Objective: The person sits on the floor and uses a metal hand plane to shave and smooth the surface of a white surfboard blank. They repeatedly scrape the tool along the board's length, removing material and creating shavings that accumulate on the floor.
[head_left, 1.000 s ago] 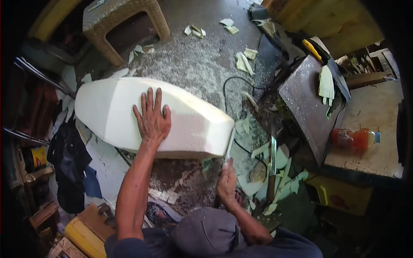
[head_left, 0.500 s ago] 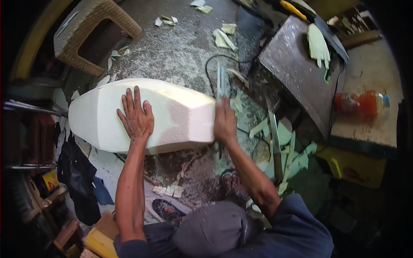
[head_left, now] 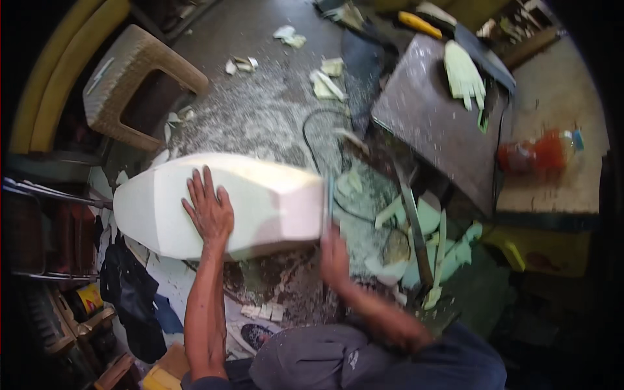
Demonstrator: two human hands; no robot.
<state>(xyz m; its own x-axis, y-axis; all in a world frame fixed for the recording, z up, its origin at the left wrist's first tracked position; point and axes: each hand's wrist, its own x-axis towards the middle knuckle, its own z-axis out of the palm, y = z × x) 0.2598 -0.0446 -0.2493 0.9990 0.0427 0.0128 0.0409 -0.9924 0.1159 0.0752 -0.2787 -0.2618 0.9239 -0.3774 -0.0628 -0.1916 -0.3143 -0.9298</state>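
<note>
A large pale foam block (head_left: 263,214), carved with slanted faces and a tapered left end, lies across the middle. My left hand (head_left: 212,214) rests flat on its top, fingers stretched out and spread. At the block's right end, my right hand (head_left: 335,257) is closed on a long, thin, flat tool (head_left: 329,195), which stands along that end face. The tool is blurred, so its exact kind and whether it touches the foam are unclear.
Right of the block lies a long-bladed knife (head_left: 411,214) among foam offcuts (head_left: 429,221). A black cable (head_left: 305,133) loops over the dusty floor. Beyond are a woven-pattern stool (head_left: 140,78), a dark board (head_left: 448,123) bearing a pale glove (head_left: 463,75), and a red-filled bottle (head_left: 539,155).
My right hand has drawn the flat tool toward me along the block's right end. My left hand keeps its place on the foam. The whole view has shifted slightly.
</note>
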